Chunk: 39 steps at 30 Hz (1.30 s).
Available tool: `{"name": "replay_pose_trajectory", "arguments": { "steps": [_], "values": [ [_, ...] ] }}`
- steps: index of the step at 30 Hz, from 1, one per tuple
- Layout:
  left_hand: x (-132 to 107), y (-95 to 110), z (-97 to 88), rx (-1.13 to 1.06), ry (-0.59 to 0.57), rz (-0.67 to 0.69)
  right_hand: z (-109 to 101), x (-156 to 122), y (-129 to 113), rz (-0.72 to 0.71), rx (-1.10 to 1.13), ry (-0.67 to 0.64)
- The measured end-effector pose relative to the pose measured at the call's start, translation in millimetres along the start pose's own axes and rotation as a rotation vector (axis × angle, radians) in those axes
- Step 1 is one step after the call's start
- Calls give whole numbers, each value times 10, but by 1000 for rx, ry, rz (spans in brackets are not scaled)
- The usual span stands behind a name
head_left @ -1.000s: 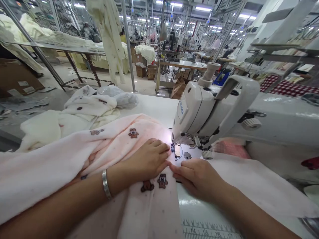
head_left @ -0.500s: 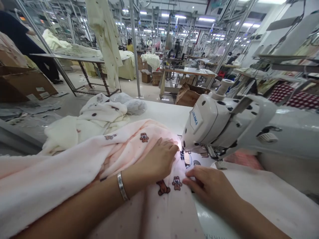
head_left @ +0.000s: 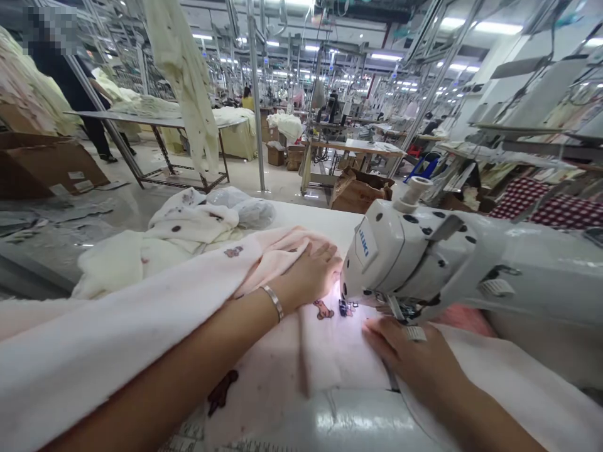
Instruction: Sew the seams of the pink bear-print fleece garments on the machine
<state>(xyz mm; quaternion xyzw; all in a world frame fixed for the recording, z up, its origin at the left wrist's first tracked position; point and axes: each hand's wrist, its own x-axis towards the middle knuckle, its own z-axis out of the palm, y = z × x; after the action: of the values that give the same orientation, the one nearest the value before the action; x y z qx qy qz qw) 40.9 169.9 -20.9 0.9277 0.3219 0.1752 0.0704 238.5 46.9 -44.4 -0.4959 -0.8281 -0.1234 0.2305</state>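
Pale pink fleece fabric (head_left: 336,358) with bear prints lies under the presser foot (head_left: 347,308) of a white sewing machine (head_left: 391,251). My left hand (head_left: 315,275) rests on the cloth left of the needle area, fingers stretched forward, part of the fabric bunched beside it. On the right, my right hand (head_left: 412,355) lies low with fingers extended, fingertips at the right edge of the cloth near the foot. Part of that hand is hidden behind the machine's knob. More pink cloth drapes over my left forearm's side and lies right of my right hand.
Cream printed garments (head_left: 188,216) and a clear plastic bag (head_left: 257,212) lie at the table's left. Beyond stand a cardboard box (head_left: 360,190), a metal-legged table (head_left: 141,119) and a hanging cream garment (head_left: 181,75). A person in dark clothes (head_left: 70,81) stands far left.
The pink fabric has shifted away under the foot, and its near edge now shows on the table. My left hand has moved forward; my right hand has moved slightly right and its fingers lie flatter.
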Motion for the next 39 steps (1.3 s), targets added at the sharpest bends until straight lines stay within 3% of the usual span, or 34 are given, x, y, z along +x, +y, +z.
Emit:
{"name": "replay_pose_trajectory", "arguments": {
  "steps": [2,5,7,10,14,19,23,28,34,36,39],
  "values": [
    [-172,181,-92,-9,37,-79,-94,5,-109,-103,77,-52],
    [-613,536,-215,-111,39,-108,-215,24,-301,-232,258,-167],
    [-873,709,-252,-141,-43,-53,-234,34,-408,-256,325,-216],
    [-1054,762,-242,-87,-182,61,-163,26,-513,-261,318,-197],
    [-1041,634,-230,-100,-211,136,-58,11,-558,-274,294,-119],
    [-1045,613,-261,-222,-146,48,-55,31,-583,-258,262,-57],
    [-1060,670,-226,-153,-102,69,-65,6,-632,-250,210,-149],
    [-1062,683,-151,-17,-134,-12,-109,-48,-636,-132,372,-306],
    [-1085,646,-183,-79,-162,202,-108,-89,-565,-26,589,-310],
    [-1076,622,-207,-190,-147,161,-103,-90,-564,-6,601,-320],
    [-1048,599,-233,-411,-9,-53,-121,-62,-595,-58,500,-367]
  ]
}}
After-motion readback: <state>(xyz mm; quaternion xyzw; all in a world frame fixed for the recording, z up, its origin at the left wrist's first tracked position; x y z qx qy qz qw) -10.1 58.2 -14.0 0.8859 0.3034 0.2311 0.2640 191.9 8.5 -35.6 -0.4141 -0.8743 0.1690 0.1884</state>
